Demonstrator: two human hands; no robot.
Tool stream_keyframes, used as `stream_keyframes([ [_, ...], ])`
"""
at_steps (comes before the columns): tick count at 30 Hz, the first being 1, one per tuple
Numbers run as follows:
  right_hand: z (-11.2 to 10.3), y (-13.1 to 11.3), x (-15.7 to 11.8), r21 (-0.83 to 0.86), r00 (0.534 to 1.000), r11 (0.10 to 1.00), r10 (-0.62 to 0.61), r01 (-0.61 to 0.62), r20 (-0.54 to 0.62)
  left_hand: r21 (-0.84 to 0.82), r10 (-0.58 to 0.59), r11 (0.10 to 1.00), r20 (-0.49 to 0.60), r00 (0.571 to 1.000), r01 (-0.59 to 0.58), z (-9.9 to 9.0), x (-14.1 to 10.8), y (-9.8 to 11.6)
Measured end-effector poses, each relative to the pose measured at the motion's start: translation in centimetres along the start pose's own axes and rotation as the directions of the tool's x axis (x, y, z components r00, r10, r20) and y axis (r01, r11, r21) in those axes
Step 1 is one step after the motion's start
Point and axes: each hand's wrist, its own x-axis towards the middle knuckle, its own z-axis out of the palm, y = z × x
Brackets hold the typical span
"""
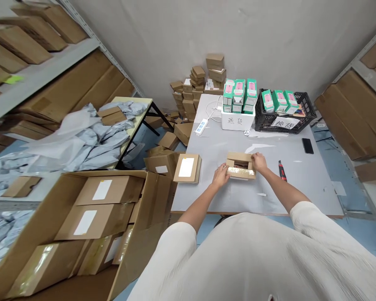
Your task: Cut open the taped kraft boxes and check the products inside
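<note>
On the grey table [207,196] in front of me lies a small cardboard box [242,175] with its top flaps raised and shiny tape along the near flap. My left hand [221,175] grips its left edge, and my right hand [259,162] pinches the far right corner. Something brownish shows inside the box, too small to name. Left of it is a stack of flat cardboard boxes [188,169] with a white label on top. A red and black utility knife [282,171] rests to the right of the box.
Behind stand a white bin [238,123] and a black crate [263,125], both holding green and white boxes. A phone [307,146] lies at right, a power strip [201,126] at left. A large carton [156,200] full of boxes stands beside the table.
</note>
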Motion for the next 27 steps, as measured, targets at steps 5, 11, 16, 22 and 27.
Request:
stream_keyframes([
  [5, 0.1, 0.2, -0.8, 0.003, 0.994, 0.999, -0.046, 0.046, 0.096, 0.019, -0.01, 1.0, 0.015, 1.0, 0.01, -0.7, 0.3, 0.5],
  [11, -0.9, 1.1, 0.1, 0.052, 0.985, 0.993, -0.113, 0.107, 0.132, 0.068, 0.032, 0.997, -0.102, 0.994, -0.025, -1.0, 1.1, 2.8],
  [16, -0.8, 1.1, 0.9, 0.084, 0.977, 0.991, -0.121, 0.108, 0.174, 0.081, 0.023, 0.997, -0.133, 0.991, -0.012, -1.2, 0.6, 3.2],
  [22, -0.4, 1.4, 0.6, 0.079, 0.962, 0.982, -0.183, 0.17, 0.201, 0.009, 0.101, 0.995, -0.081, 0.992, -0.101, -1.9, -1.7, 1.5],
  [27, 0.4, 1.0, 0.0, 0.046, 0.978, 0.995, -0.098, 0.091, 0.183, 0.089, 0.125, 0.988, 0.049, 0.991, -0.129, -1.7, -1.1, 1.0],
])
